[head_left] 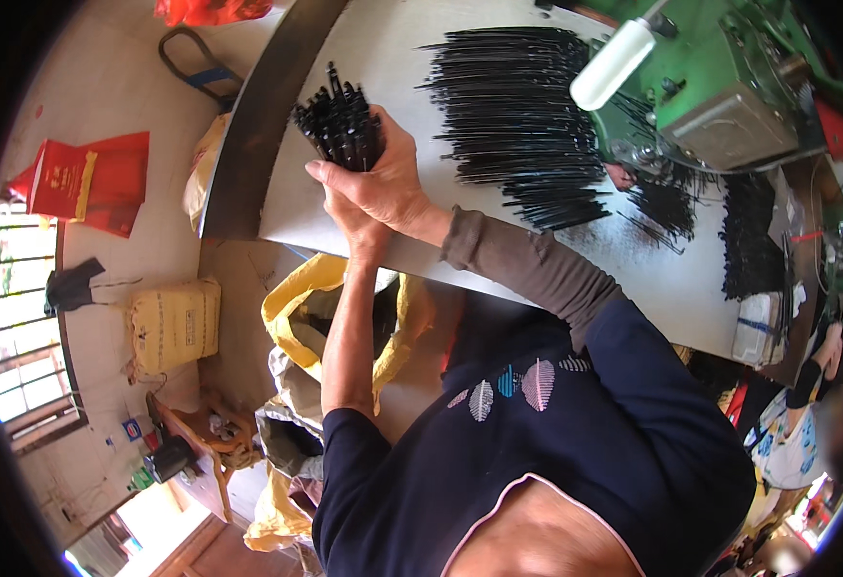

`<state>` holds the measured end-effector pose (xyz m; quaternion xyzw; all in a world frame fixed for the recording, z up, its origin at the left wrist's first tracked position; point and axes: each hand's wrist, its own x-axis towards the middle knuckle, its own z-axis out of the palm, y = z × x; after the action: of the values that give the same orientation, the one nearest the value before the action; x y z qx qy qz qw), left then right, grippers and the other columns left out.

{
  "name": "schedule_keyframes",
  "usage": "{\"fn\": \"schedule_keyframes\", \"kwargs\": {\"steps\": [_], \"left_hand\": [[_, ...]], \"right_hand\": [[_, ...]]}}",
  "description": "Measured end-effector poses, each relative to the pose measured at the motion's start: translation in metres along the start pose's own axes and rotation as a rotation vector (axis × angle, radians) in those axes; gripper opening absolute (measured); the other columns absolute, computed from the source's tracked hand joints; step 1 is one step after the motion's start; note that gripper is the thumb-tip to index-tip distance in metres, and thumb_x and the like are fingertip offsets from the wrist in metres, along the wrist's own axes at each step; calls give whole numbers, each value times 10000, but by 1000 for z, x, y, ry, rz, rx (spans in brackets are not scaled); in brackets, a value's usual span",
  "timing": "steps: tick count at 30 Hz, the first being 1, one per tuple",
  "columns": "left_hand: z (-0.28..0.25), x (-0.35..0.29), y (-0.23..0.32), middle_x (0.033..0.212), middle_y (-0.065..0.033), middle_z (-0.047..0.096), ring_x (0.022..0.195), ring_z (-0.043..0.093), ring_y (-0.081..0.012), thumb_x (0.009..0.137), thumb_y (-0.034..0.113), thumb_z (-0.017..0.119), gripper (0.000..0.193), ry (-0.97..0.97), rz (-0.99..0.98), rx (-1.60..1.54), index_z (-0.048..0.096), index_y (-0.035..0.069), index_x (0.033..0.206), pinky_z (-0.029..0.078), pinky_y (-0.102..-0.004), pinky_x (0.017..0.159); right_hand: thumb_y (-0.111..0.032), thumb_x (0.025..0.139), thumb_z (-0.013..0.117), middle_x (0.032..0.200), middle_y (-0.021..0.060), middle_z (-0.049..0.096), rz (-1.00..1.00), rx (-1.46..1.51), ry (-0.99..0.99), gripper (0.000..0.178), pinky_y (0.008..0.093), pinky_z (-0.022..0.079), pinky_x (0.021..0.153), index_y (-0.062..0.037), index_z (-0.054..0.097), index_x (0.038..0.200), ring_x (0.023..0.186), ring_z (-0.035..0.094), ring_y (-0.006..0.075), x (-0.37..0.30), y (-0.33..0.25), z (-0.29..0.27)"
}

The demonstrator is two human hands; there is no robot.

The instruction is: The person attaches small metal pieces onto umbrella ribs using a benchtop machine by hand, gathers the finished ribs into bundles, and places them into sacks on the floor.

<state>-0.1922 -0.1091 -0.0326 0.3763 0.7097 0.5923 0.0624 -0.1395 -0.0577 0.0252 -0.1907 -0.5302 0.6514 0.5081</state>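
Observation:
My left hand (352, 223) and my right hand (394, 173) are closed together round a bundle of thin black rods (340, 123) above the left part of the table. The rods' knobbly ends stick out beyond my fingers, away from my body. My right hand wraps the bundle from the right, its thumb lying across in front and hiding much of my left hand's fingers. To the right, a wide row of similar black rods (513, 106) lies side by side on the pale tabletop (392, 58).
A green machine (705, 87) with a white-handled lever (614, 62) stands at the far right. More black rods (753, 231) lie near the table's right end, by a white box (756, 327). An open yellow sack (296, 288) stands below the table edge. Another person (792, 433) is at right.

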Motion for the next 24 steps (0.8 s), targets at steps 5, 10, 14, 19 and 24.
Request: {"fn": "schedule_keyframes", "kwargs": {"steps": [5, 10, 14, 19, 24], "left_hand": [[35, 19, 34, 792, -216, 656, 768, 672, -368, 671, 183, 769, 437, -219, 165, 213, 510, 59, 1000, 525, -392, 708], [80, 50, 84, 878, -166, 664, 852, 644, -358, 647, 83, 696, 421, -635, 363, 622, 536, 64, 1036, 497, -440, 730], [117, 51, 96, 915, -155, 647, 875, 636, -351, 637, 41, 675, 421, -842, 474, 777, 546, 50, 1037, 503, -432, 761], [132, 63, 85, 1117, -204, 588, 1055, 557, -370, 613, 60, 719, 696, -958, 529, 734, 487, 98, 1268, 455, -428, 894], [127, 72, 97, 1201, -184, 563, 1140, 505, -362, 512, 120, 831, 894, -1061, 506, 711, 470, 89, 1329, 392, -407, 999]], "right_hand": [[-60, 706, 768, 842, 17, 612, 134, 273, 113, 332, 249, 502, 644, -23, 557, 959, 703, 577, 93, 11, -12, -58], [-24, 792, 687, 999, 60, 617, 378, 152, 31, 323, 262, 503, 706, 21, 546, 1079, 841, 598, 119, -25, -36, -136], [-69, 858, 626, 935, 66, 630, 617, 44, -44, 251, 253, 502, 700, 56, 582, 1071, 800, 595, 102, -71, -71, -173], [-130, 909, 583, 930, 67, 644, 570, -98, -142, 267, 253, 507, 762, 51, 578, 1105, 819, 598, 100, -94, -89, -204], [-138, 907, 591, 906, 59, 642, 622, -90, -177, 252, 234, 499, 722, 48, 598, 1077, 795, 592, 87, -101, -90, -212]]}}
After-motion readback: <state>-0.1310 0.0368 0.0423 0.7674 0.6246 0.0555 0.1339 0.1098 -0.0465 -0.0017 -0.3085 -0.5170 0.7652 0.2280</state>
